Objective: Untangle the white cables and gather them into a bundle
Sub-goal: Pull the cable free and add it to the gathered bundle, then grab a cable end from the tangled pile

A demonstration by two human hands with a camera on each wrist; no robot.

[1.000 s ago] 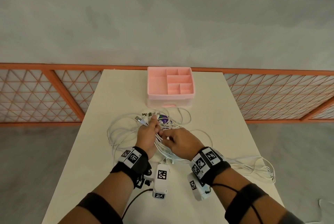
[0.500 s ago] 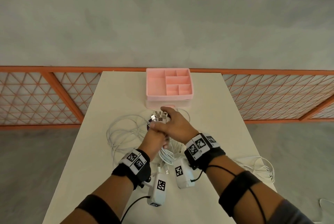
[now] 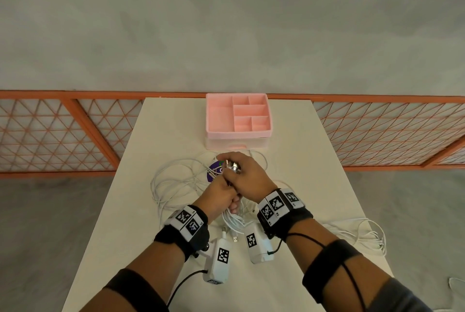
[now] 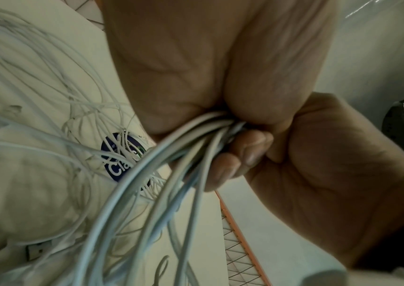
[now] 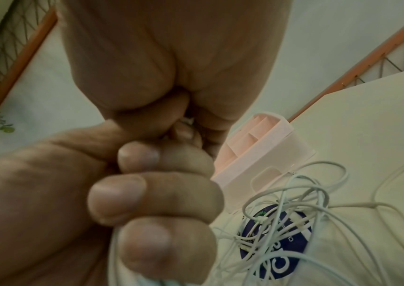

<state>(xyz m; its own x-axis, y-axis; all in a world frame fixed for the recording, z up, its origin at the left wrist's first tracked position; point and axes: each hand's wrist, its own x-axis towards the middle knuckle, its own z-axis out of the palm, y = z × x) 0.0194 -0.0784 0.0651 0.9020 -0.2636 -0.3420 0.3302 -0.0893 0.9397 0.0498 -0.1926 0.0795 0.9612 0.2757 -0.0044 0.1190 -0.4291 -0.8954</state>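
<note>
Several white cables (image 3: 173, 180) lie in loose loops on the white table (image 3: 302, 160). My left hand (image 3: 222, 197) grips a gathered bunch of them (image 4: 171, 164) in a fist, and the strands hang down toward me. My right hand (image 3: 235, 169) reaches over the left one and curls round the metal plug ends (image 3: 232, 165) at the top of the bunch. In the right wrist view the left hand's curled fingers (image 5: 152, 195) sit just under my right palm. A tangle of thin cable (image 5: 289, 218) lies over a round blue label (image 5: 279, 245).
A pink divided organiser box (image 3: 239, 115) stands at the far middle of the table. More white cable loops (image 3: 359, 233) lie at the right edge. White sensor units (image 3: 219, 258) hang under both wrists. An orange lattice railing (image 3: 63, 135) runs behind the table.
My right hand left its place beside the left hand, moved forward over it and closed on the plug ends. The left hand kept its grip on the bunch.
</note>
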